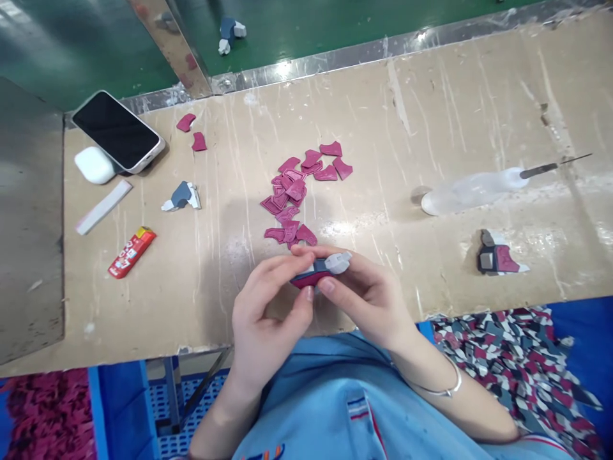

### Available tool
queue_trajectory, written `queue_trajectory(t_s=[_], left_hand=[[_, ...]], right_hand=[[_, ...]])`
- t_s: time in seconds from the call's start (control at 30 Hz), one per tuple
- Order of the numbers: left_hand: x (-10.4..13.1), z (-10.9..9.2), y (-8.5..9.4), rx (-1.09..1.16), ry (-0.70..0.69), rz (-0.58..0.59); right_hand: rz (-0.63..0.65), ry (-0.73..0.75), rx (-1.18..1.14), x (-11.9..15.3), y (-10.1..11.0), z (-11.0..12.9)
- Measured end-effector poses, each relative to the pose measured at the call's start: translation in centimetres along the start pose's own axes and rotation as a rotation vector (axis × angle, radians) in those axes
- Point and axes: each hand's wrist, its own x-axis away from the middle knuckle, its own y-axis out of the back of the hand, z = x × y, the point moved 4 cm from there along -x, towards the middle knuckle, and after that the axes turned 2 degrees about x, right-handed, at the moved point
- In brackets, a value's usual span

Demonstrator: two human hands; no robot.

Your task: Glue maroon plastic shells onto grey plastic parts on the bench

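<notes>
Near the front edge of the table, my left hand [272, 303] and my right hand [366, 287] both grip a small plastic toy part [313, 271] made of dark blue-grey, maroon and light grey pieces. My left fingers and thumb pinch its left end. At its right side, my right thumb presses the front while the fingers curl behind; the light grey tip [338, 262] sticks out there. Just beyond my hands lies a loose pile of maroon plastic pieces [290, 185]. My fingers partly hide the part.
A phone [117, 130], a white case [94, 165], a red packet [132, 252] and a grey part [182, 195] lie left. On the right are a clear needle-tipped bottle [474, 190] and an assembled part [500, 254]. Bins of maroon pieces [50, 415] and mixed parts [517, 370] stand below the edge.
</notes>
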Motion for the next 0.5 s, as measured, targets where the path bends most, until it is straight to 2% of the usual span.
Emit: queue_trajectory(t_s=[0.2, 0.33, 0.5], left_hand=[[0.7, 0.5, 0.0, 0.082, 0.19, -0.156], [0.5, 0.1, -0.3, 0.145, 0.182, -0.189], [0.3, 0.3, -0.6, 0.184, 0.157, -0.172]], right_hand=[[-0.074, 0.098, 0.037, 0.1, -0.4, -0.6], [-0.113, 0.108, 0.082, 0.2, -0.6, -1.1], [-0.078, 0.124, 0.058, 0.0, -0.8, -1.2]])
